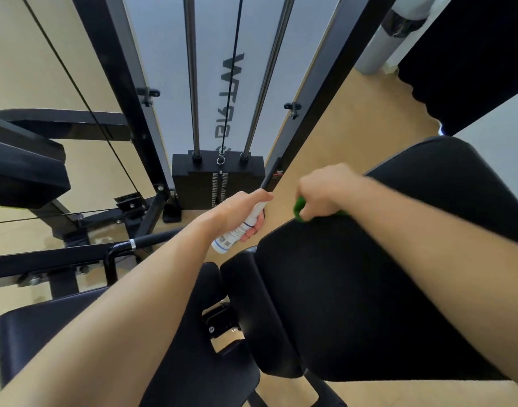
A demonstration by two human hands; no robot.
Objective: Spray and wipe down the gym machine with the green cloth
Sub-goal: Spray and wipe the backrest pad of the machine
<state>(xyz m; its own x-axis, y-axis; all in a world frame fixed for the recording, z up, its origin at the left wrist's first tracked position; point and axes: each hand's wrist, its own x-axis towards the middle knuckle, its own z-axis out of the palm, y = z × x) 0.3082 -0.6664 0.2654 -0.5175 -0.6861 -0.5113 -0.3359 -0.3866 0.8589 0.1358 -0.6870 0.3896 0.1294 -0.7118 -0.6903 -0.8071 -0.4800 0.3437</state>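
The left hand (pixel 238 205) has its grip closed round a white spray bottle (pixel 233 235). The fingers curl round the bottle, and one finger lies along its top end. The bottle is tilted, and its bottom end sticks out below the hand, above the gap between the pads.

The right hand (pixel 325 192) looks blurry. Its grip is bunched up on the green cloth (pixel 298 209), and only small bits of green peek out from under the hand. The cloth sits at the top edge of the big black pad (pixel 354 289) of the gym machine (pixel 319 92). The two hands are near each other but not touching.

Behind the hands is a black stack of weights (pixel 193 177) with two shiny rods (pixel 192 83) going up from it.
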